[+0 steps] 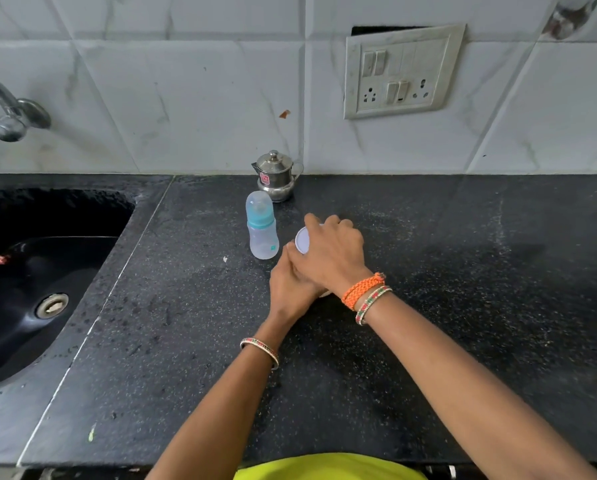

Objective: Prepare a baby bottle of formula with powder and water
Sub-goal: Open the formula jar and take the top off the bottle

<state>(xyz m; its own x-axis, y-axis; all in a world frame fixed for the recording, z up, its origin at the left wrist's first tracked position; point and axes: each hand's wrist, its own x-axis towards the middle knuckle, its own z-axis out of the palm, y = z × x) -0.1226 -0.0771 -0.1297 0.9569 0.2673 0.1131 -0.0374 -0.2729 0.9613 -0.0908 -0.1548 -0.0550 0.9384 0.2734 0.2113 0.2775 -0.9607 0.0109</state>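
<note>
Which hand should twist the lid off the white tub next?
Probably the right hand: it is already cupped over the lid of the tub. The left hand sits lower, against the tub's side, well placed to steady it.

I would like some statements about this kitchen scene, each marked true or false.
1. The baby bottle stands upright with its cap on. True.
2. The right hand rests on top of a white jar. True.
3. The steel pot lies on its side in the sink. False: it stands upright on the counter, by the wall.
4. The left hand holds the bottle. False: it is at the jar, apart from the bottle.
5. The tap is left of the bottle. True.
</note>
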